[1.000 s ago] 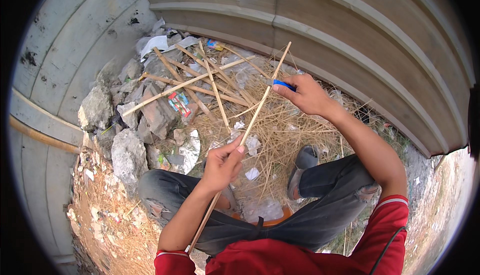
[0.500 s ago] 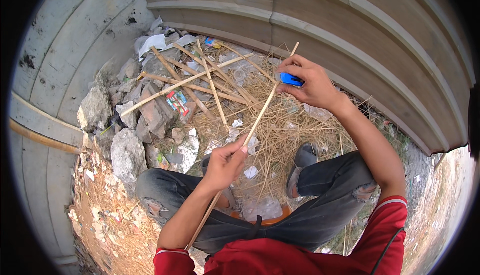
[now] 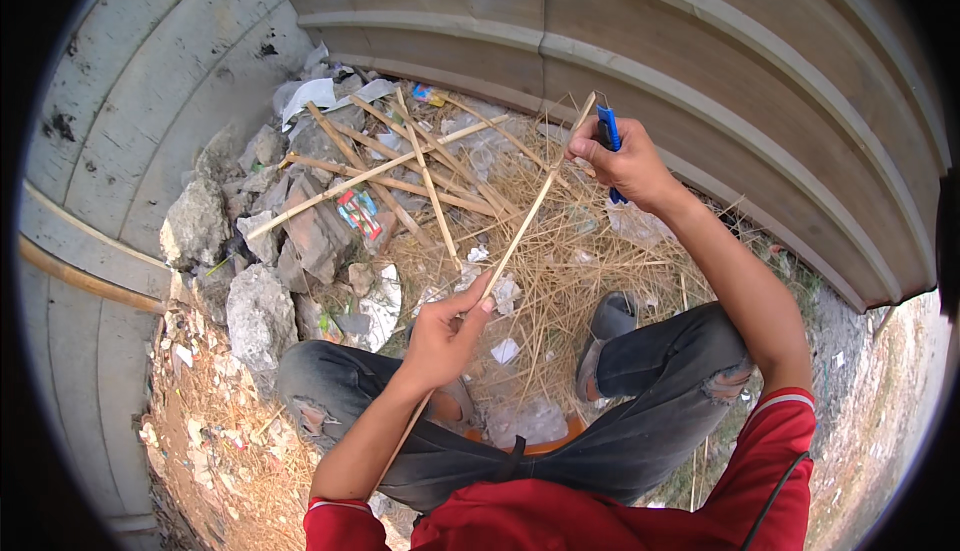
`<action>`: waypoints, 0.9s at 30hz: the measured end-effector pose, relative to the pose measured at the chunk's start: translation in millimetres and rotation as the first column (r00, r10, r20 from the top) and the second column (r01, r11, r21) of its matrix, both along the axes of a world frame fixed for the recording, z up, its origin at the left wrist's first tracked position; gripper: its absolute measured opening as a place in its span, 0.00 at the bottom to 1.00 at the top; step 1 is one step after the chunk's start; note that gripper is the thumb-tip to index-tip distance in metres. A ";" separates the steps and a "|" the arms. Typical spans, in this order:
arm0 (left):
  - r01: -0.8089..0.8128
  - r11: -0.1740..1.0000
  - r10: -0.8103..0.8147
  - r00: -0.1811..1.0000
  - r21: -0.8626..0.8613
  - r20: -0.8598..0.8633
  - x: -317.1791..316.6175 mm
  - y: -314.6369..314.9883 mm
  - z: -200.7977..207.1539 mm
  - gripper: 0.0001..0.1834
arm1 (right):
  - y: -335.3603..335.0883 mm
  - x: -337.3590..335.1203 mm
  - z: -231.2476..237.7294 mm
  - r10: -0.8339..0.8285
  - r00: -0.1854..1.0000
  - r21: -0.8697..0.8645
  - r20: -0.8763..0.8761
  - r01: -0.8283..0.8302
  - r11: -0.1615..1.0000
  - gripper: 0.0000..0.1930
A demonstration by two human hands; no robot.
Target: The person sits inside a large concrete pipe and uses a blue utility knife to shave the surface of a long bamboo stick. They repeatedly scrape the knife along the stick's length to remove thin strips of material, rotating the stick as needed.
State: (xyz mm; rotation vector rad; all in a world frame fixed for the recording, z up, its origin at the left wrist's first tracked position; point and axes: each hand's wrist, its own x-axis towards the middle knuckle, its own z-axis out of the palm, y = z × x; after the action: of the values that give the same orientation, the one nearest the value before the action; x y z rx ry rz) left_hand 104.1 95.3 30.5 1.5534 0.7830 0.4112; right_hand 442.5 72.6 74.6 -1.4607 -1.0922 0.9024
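Note:
My left hand is closed around a long thin bamboo strip, which slants from beside my left forearm up toward the far right. Near the strip's far end, my right hand grips a blue utility knife. The knife stands nearly upright in the picture, its blade end pointing away from me. The thumb and fingers of that hand are at the strip, though whether they pinch it is hard to make out. Beyond my hands, several bamboo strips lie crossed over one another on the ground.
Broken rocks and litter are heaped at the left, with a red wrapper among them. Dry straw covers the ground before my feet. A corrugated metal wall closes off the far side, and a grey panel wall the left.
My right hand has turned the blue knife from lying sideways in the fingers to upright, and has shifted slightly along the strip's far end. My left hand keeps its hold with little movement.

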 end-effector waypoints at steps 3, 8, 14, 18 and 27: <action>-0.147 0.732 0.073 0.988 0.665 0.138 -16.9 35.7 34.4 0.22 | 2.3 -14.6 3.1 -0.106 0.993 0.163 0.050 0.097 0.982 0.12; -0.494 0.237 0.365 0.843 0.836 0.395 -71.1 95.8 187.0 0.22 | -4.8 -13.6 0.0 -0.066 0.987 0.077 0.149 0.055 0.996 0.15; -0.788 -0.112 0.135 0.591 0.605 0.795 -167.3 114.8 287.0 0.12 | -1.0 -51.5 14.0 0.122 0.975 0.016 0.188 -0.127 0.992 0.16; -0.791 0.428 -0.001 0.484 0.438 0.875 -171.1 86.0 240.2 0.15 | 2.3 -91.3 4.6 0.347 0.937 0.000 0.041 -0.347 0.938 0.15; -0.645 0.764 0.265 0.287 -0.020 0.921 -15.3 -14.8 55.5 0.15 | -12.3 -139.0 11.9 0.415 0.645 -0.057 -0.642 -0.580 0.812 0.26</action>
State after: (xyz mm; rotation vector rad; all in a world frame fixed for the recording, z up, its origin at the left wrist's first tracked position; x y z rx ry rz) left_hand 88.9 80.5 86.0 1.0923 0.2540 1.7906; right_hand 303.6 60.3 86.6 -0.9218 -0.9054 1.8379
